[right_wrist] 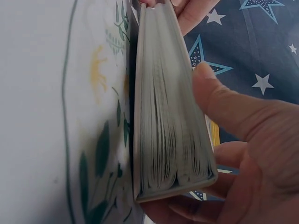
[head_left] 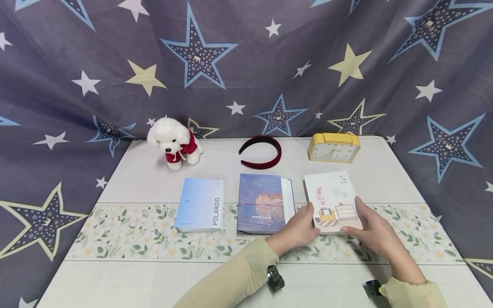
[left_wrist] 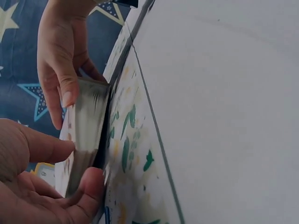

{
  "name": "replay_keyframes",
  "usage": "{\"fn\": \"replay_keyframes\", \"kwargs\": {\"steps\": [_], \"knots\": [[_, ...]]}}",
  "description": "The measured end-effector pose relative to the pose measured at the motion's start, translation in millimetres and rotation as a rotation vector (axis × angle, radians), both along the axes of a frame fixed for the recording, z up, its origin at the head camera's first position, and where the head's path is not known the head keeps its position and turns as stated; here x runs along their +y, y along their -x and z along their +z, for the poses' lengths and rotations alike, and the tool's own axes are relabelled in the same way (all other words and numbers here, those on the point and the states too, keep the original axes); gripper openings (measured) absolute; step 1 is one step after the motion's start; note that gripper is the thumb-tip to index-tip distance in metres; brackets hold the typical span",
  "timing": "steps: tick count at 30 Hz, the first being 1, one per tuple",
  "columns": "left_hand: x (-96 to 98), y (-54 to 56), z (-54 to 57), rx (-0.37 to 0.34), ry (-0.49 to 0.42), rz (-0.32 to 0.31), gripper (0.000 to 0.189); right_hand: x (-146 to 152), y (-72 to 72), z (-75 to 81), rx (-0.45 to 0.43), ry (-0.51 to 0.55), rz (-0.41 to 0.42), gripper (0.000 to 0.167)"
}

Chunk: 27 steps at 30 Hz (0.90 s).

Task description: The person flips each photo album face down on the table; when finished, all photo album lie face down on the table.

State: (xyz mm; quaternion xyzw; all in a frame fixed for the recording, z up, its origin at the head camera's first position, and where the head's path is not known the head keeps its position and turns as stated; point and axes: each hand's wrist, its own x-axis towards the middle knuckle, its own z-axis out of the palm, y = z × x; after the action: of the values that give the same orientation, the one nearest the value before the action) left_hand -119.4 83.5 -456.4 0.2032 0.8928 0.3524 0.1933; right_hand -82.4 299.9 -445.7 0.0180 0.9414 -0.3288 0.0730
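A thick white album (head_left: 332, 188) with a pastel room drawing on its cover lies at the right of the table's floral band, slightly raised at its near edge. My left hand (head_left: 299, 228) grips its left edge near the lower corner. On the opposite side my right hand (head_left: 373, 231) holds the right edge, thumb over the cover. Seen from the right wrist, the album's page block (right_wrist: 168, 121) faces the camera, with fingers behind the far end. A purple-blue photo album (head_left: 259, 203) lies just left of my left hand, and a light blue Polaroid album (head_left: 198, 205) lies further left.
Along the back stand a white plush dog (head_left: 173, 139) in red clothing, a dark red headband (head_left: 275, 158) and a yellow alarm clock (head_left: 334, 147). A star-patterned curtain (head_left: 239, 51) hangs behind the white table (head_left: 127, 284).
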Motion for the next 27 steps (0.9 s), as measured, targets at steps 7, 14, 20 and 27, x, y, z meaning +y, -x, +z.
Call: {"fn": "replay_keyframes", "kwargs": {"steps": [7, 14, 20, 27], "knots": [[-2.7, -1.2, 6.9, 0.002, -0.011, -0.067, 0.075, -2, -0.4, 0.4, -0.002, -0.055, -0.019, 0.117], [-6.7, -3.7, 7.8, -0.016, -0.043, -0.144, 0.069, -4, 0.2, -1.8, 0.018, -0.116, -0.004, 0.116], [-11.6, -8.3, 13.1, 0.048, 0.128, -0.121, 0.062, -9, 1.4, -0.9, 0.011, -0.182, -0.001, 0.112], [-20.3, -11.7, 22.9, 0.157, 0.187, -0.126, 0.056, -21, -1.3, 4.7, 0.037, -0.2, 0.005, 0.1]]}}
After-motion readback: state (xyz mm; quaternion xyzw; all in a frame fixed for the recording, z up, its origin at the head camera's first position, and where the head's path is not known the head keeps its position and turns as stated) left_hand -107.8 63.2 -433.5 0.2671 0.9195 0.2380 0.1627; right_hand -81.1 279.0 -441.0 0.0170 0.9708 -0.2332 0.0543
